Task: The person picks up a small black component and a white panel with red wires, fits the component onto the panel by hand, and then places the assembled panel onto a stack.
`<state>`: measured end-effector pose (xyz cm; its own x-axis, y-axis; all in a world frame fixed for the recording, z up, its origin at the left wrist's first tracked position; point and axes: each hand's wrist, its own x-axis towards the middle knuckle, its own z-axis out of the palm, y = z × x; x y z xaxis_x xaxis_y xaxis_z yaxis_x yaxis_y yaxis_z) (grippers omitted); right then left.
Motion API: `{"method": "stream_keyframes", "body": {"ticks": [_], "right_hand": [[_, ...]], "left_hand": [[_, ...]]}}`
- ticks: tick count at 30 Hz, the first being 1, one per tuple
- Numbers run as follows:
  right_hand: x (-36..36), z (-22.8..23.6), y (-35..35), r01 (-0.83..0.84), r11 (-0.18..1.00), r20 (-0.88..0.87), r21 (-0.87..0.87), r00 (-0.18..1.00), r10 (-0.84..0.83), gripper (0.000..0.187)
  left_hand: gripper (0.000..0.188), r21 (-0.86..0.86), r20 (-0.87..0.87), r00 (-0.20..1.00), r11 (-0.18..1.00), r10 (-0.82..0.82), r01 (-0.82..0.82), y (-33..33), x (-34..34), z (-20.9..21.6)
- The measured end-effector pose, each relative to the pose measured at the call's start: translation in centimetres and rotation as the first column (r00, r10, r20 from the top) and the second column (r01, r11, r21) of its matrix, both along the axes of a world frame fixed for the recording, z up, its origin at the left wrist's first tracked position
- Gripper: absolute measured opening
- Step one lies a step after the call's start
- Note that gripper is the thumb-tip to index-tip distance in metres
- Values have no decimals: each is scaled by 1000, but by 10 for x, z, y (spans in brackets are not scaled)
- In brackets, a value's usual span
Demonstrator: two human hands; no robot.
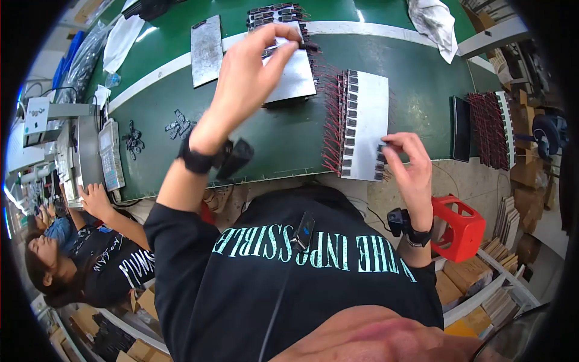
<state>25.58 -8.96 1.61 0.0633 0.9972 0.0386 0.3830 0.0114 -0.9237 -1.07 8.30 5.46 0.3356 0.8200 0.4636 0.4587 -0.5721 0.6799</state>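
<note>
Head view: a small black component (382,146) is pinched between the thumb and forefinger of the right hand (414,160), at the right edge of the silver plate (371,108). To the plate's left, the left hand (248,75) is raised, its thumb and forefinger set close together; whether anything is pinched there cannot be told. Along the plate's left edge, black blocks (350,133) with red wires (332,142) are lined up in a column.
</note>
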Motion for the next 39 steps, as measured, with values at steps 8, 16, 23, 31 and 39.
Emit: {"method": "stream_keyframes", "body": {"ticks": [8,16,23,31,39], "right_hand": [[3,-9,-3,-10,995,328,100,944,-24,18],[0,-7,-12,34,999,308,-11,951,-29,19],[-15,-1,-15,32,999,447,21,894,-38,17],[-9,-7,-13,-7,997,489,71,872,-29,16],[-7,-8,-17,48,998,433,-37,901,-28,17]], "left_hand": [[16,96,-243,950,979,196,-177,72,13,-14],[14,221,-424,881,967,209,-124,62,15,1],[15,443,-343,890,887,299,-127,60,-16,-2],[16,125,-579,774,966,256,-227,-46,-110,21],[22,46,-734,677,999,50,-23,-80,-146,-52]]}}
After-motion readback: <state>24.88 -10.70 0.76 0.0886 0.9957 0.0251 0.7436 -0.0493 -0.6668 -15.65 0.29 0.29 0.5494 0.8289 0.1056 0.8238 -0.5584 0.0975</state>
